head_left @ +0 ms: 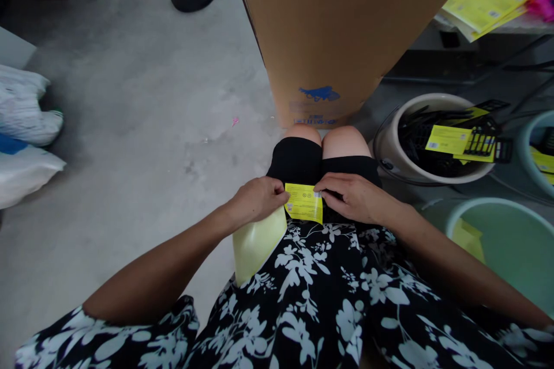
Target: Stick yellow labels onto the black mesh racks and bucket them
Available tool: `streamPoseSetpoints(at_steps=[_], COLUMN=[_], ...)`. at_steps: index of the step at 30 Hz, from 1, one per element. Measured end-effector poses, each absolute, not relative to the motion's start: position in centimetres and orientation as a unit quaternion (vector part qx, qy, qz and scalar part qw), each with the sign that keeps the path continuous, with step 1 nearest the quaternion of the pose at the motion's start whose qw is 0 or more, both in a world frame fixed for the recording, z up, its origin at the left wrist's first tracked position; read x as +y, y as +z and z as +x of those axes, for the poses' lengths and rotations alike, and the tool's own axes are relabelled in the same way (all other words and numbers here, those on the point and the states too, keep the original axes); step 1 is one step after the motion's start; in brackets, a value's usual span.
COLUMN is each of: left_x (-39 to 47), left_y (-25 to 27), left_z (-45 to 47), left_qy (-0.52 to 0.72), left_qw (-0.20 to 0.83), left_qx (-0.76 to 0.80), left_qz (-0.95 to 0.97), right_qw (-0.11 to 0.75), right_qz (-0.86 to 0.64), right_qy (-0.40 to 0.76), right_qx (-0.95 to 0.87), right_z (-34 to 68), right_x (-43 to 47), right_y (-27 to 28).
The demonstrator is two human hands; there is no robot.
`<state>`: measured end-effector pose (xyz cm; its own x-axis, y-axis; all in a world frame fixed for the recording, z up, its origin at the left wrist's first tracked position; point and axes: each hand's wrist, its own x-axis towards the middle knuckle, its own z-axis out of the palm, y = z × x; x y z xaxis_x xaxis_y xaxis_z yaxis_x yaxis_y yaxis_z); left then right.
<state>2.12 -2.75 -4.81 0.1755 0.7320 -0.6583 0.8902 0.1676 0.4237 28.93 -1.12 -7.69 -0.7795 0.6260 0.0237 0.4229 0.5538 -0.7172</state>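
Observation:
A small yellow printed label [304,204] is stretched between my hands above my lap. My left hand [261,198] pinches its left edge between thumb and fingers. From under that same hand hangs a pale yellow sheet [258,245], its plain side showing; whether it is joined to the label I cannot tell. At the label's upper right corner, my right hand [352,196] grips it with thumb and fingertips. The other fingers of the right hand curl over my dark shorts.
A tall cardboard box [329,40] with dark contents stands before my knees. To the right are a cream bucket [392,150] of black plastic pieces and yellow labels, and a pale green tub [511,242]. More yellow sheets [482,3] lie at upper right. White bags [26,121] sit left.

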Motion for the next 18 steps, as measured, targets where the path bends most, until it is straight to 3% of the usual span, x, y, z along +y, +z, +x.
streamPoseSetpoints(at_steps=[6,11,18], left_x=[-2.8,-2.9,-3.9], left_y=[-5.1,-5.4,-4.5], left_z=[2.5,2.3,1.3], left_qy=[-0.112,-0.116,-0.108], left_qw=[0.368,0.344,0.360], left_qx=[0.640,0.644,0.630], left_qz=[0.665,0.674,0.680], right_qw=[0.127,0.079,0.039], right_qz=[-0.340,-0.358,-0.440], right_qy=[0.316,0.210,0.125], right_qx=[-0.876,-0.907,-0.888], right_z=[28.0,27.0,27.6], right_x=[-1.8,-2.9,-4.6], right_y=[-7.4,-7.4,-6.8])
